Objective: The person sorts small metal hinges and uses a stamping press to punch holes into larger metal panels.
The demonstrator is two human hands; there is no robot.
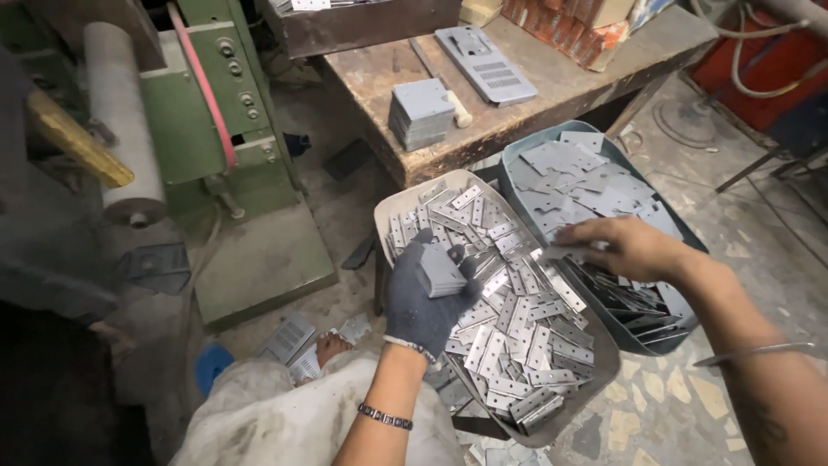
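Observation:
My left hand [424, 298], in a dark grey knit glove, holds a small stack of flat metal plates [442, 271] above a beige tub [385, 211] heaped with several small perforated metal hinge plates [517, 319]. My bare right hand [625, 246] reaches over the boundary between this tub and a blue-grey tub [511, 154], its fingertips pinching one metal plate [556, 253]. The blue-grey tub is filled with larger flat grey plates [573, 181].
A worn wooden workbench [552, 95] behind the tubs carries a stack of grey plates [421, 112], a perforated grey plate [486, 63] and boxes. A green belt machine [216, 129] stands at left. Loose plates [289, 341] lie on the floor by my foot [328, 347].

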